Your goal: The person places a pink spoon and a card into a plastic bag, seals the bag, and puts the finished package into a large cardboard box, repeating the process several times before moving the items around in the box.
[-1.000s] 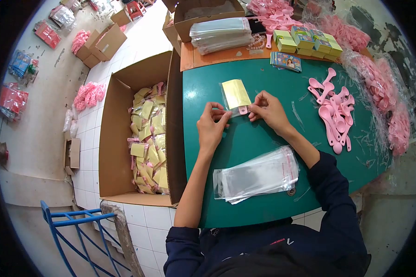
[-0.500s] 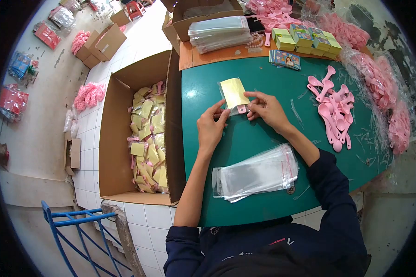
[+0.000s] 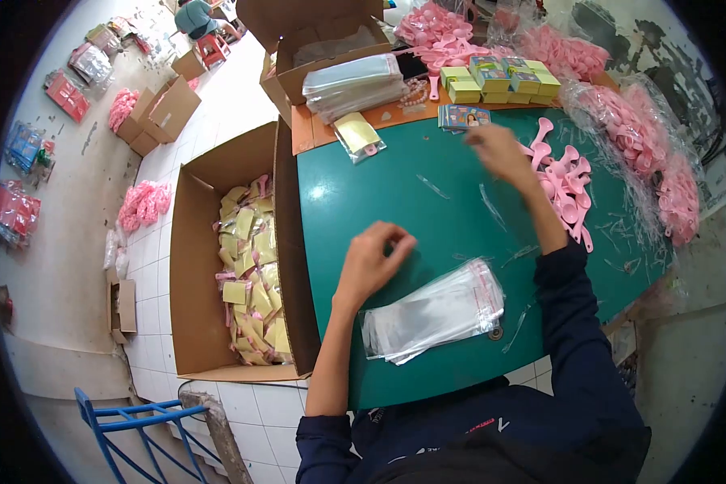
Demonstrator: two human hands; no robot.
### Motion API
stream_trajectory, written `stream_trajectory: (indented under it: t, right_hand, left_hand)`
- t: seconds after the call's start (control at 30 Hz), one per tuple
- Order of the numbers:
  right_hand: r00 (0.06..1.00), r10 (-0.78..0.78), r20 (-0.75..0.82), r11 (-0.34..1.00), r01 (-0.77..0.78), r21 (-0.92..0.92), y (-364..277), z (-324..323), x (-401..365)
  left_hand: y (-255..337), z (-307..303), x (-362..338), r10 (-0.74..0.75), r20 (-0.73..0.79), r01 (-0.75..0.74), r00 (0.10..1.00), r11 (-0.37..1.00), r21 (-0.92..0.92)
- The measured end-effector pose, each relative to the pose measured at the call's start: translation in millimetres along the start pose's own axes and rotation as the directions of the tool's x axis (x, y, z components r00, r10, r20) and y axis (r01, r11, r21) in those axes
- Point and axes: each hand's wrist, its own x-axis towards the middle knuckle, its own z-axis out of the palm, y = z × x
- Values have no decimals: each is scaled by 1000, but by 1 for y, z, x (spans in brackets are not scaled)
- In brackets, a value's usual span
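My left hand (image 3: 373,260) hovers over the green table (image 3: 395,202), empty, its fingers curved and the thumb apart. Just below it lies a fanned stack of clear plastic bags (image 3: 436,310). My right hand (image 3: 504,155) is at the far side, fingers bent beside a small stack of printed cards (image 3: 462,118); no card shows lifted in it. Pink measuring spoons (image 3: 569,189) lie in a pile by the right wrist, partly behind the arm. A bagged packet with a yellow card (image 3: 357,133) and a pink spoon tip rests at the table's far left.
A big cardboard box (image 3: 192,274) full of yellow packets stands left of the table. More bags (image 3: 355,87), card stacks (image 3: 500,79) and bagged pink spoons (image 3: 625,133) line the back and right. A blue metal frame (image 3: 137,415) stands lower left. Another person (image 3: 194,18) sits far off.
The yellow-card packet has left both hands and now lies at the table's far left. My right hand has moved right and away towards the cards; my left has come back nearer. The view has shifted.
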Motion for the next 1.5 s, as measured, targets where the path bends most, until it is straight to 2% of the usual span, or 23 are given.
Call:
stream_trajectory:
  t: [0.03,0.1,0.13,0.2,0.23,0.27,0.37,0.47,0.57,0.6,0.67,0.7,0.77,0.83,0.87,0.9,1.0,1.03,1.13,1.23,1.33,1.37,1.5]
  right_hand:
    - [991,114,64,944,-88,-318,19,-24,-10]
    - [980,173,97,873,-108,-475,29,-60,-32]
    - [982,153,107,903,-95,-418,50,-64,-41]
    - [986,114,125,954,-74,-290,81,-60,-55]
    - [974,173,146,957,-131,-260,85,-56,-60]
    - [977,171,130,944,-124,-306,74,-57,-60]
    - [976,177,127,903,-110,-414,49,-70,-56]
    - [986,168,3,855,-144,-498,41,-88,-51]
    - [984,179,-9,930,-172,-324,10,-110,-50]
    - [983,181,-11,952,-178,-247,3,-114,-49]
    - [1000,17,-2,993,-17,-115,-18,-113,-46]
    - [998,-67,-5,997,66,-47,-29,-111,-44]
    - [994,-81,76,991,72,116,-49,-104,-42]
    - [986,-84,145,978,54,203,-71,-101,-39]
    - [990,-66,121,972,37,232,-77,-99,-39]
    - [994,-46,98,965,19,262,-82,-96,-38]
    - [998,64,23,940,-68,334,-88,-94,-37]
    - [994,108,-5,929,-99,355,-89,-95,-36]
    - [993,109,36,895,-114,431,-72,-90,-34]
    - [986,110,128,881,-156,446,-71,-94,-33]
    - [970,68,234,799,-194,570,-71,-88,-35]
    - [965,57,256,805,-196,560,-73,-87,-36]
    - [957,52,286,812,-207,545,-84,-83,-36]
  left_hand:
    - [10,-1,-3,2,179,0,984,1000,-9]
    - [24,7,-8,73,232,-92,970,993,72]
    - [28,12,-10,102,261,-134,960,985,109]
    - [29,19,-10,111,287,-136,951,988,71]
    - [27,20,-8,109,316,-132,943,990,52]
    - [25,20,-7,106,344,-127,933,991,38]
    - [27,16,-4,29,371,46,928,980,-191]
    - [28,12,-4,34,325,54,945,965,-258]
    - [21,14,-3,69,293,13,954,963,-268]
    - [17,17,-3,73,256,21,964,938,-345]
    - [12,24,-3,70,178,27,981,869,-493]
    - [14,25,-3,13,177,71,984,883,-464]
    - [22,24,-2,-100,172,163,980,901,-403]
    - [33,23,-5,43,225,-2,973,984,-181]
    - [37,23,-7,111,263,-96,958,993,-69]
    - [38,26,-12,159,223,-155,962,987,-34]
    - [30,27,-9,146,324,-171,935,984,50]
    - [29,25,-7,85,386,-89,919,996,-7]
    - [25,22,-5,92,399,-53,912,993,-110]
    - [22,16,-4,105,324,-24,940,969,-244]
    - [11,21,-3,53,214,100,975,758,-644]
    - [12,15,-1,-3,258,176,966,741,-648]
    - [17,11,1,-106,162,189,981,715,-673]
